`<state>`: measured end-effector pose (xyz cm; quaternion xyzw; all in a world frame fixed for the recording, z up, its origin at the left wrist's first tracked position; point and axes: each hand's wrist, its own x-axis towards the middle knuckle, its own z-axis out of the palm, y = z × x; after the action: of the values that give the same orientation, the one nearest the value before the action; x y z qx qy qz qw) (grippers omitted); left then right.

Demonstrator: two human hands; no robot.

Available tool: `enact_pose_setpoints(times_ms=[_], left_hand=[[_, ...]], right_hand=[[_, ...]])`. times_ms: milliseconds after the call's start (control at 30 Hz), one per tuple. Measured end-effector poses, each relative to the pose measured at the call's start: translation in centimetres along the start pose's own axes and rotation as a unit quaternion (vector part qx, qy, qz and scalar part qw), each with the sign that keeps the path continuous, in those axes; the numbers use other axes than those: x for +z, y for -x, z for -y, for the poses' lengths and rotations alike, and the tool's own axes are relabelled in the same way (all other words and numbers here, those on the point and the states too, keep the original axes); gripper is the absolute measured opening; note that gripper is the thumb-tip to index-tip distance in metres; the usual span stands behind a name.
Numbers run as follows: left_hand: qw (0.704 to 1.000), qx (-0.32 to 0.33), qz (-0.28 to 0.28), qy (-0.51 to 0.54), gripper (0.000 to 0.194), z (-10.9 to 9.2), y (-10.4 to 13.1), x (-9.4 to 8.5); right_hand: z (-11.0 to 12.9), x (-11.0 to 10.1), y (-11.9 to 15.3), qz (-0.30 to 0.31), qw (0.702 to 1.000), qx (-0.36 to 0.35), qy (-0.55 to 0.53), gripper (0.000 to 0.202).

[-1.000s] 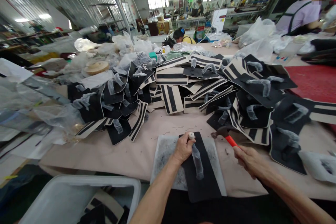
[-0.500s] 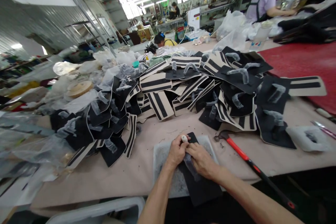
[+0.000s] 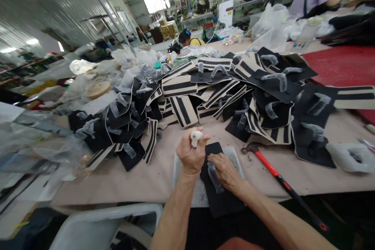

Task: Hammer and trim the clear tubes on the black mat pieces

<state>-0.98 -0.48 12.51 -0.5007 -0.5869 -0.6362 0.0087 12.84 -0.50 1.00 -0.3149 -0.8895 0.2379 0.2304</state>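
Note:
My left hand [image 3: 190, 154] is closed around a tool with a white, round-ended handle [image 3: 196, 136], raised above the work; its working end is hidden. A black panel [image 3: 213, 150] lies on a pale, worn board [image 3: 200, 197] at the table's front edge. Attached to the panel is a plastic-wrapped strap handle [image 3: 215, 177]. My right hand [image 3: 225, 170] rests on the panel, its fingers curled together at the upper end of that strap handle. To the right lies a hammer [image 3: 269, 166] with a red and black handle, its head toward the panels.
A wide heap of black panels with wrapped handles and striped backs [image 3: 183, 111] spreads across the table [image 3: 164, 183]. Plastic bags [image 3: 117, 60] and a tape roll [image 3: 99, 90] stand left. A white bin [image 3: 117, 211] is below. Co-workers sit farther back.
My left hand has lifted up and left, away from the strap handle, with the white-handled tool in it. My right hand stays at the strap handle. The view has shifted slightly.

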Motion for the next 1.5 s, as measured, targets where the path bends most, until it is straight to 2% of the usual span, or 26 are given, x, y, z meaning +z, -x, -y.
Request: enact_pose_setpoints(times_ms=[67, 133, 233, 333, 467, 600, 767, 933, 1300, 1500], left_hand=[[0.999, -0.021, 0.005, 0.039, 0.024, -1.0, -2.1, -1.2], [0.995, -0.081, -0.007, 0.051, 0.024, -0.7, -2.7, -2.3], [0.984, -0.173, -0.032, 0.029, 0.025, 1.4, -0.9, -3.7], [0.97, -0.24, -0.021, 0.024, 0.027, 3.7, 1.9, -4.4], [0.949, -0.303, 0.023, 0.087, 0.028, 5.8, 4.3, -3.6], [0.918, -0.351, 0.046, 0.181, 0.034, 7.2, 5.5, -1.8], [0.895, -0.376, 0.069, 0.229, 0.039, 9.1, 7.0, -0.1], [0.882, -0.389, 0.054, 0.259, 0.042, 10.5, 8.3, 0.1], [0.897, -0.373, 0.105, 0.212, 0.038, 10.4, 8.1, 0.2], [0.893, -0.388, 0.084, 0.21, 0.041, 10.4, 8.1, 0.4]], right_hand=[[0.6, -0.8, -0.4, -0.007, 0.998, 0.004, 0.069, 0.034], [1.3, -2.0, -0.8, -0.026, 0.989, 0.036, 0.139, 0.033], [2.4, -3.5, -1.0, -0.036, 0.975, 0.109, 0.19, 0.029], [3.2, -3.7, -0.1, -0.002, 0.974, 0.168, 0.151, 0.026], [3.8, -2.1, 1.9, 0.029, 0.975, 0.215, 0.055, 0.053], [4.2, -1.1, 2.9, 0.035, 0.977, 0.21, 0.022, 0.058], [4.5, -0.7, 2.8, 0.064, 0.977, 0.202, 0.019, 0.054], [4.1, -0.4, 2.8, 0.071, 0.977, 0.201, -0.011, 0.044], [3.6, 0.1, 2.8, 0.059, 0.979, 0.195, -0.014, 0.041], [3.6, 0.0, 2.9, 0.056, 0.979, 0.193, -0.016, 0.042]])
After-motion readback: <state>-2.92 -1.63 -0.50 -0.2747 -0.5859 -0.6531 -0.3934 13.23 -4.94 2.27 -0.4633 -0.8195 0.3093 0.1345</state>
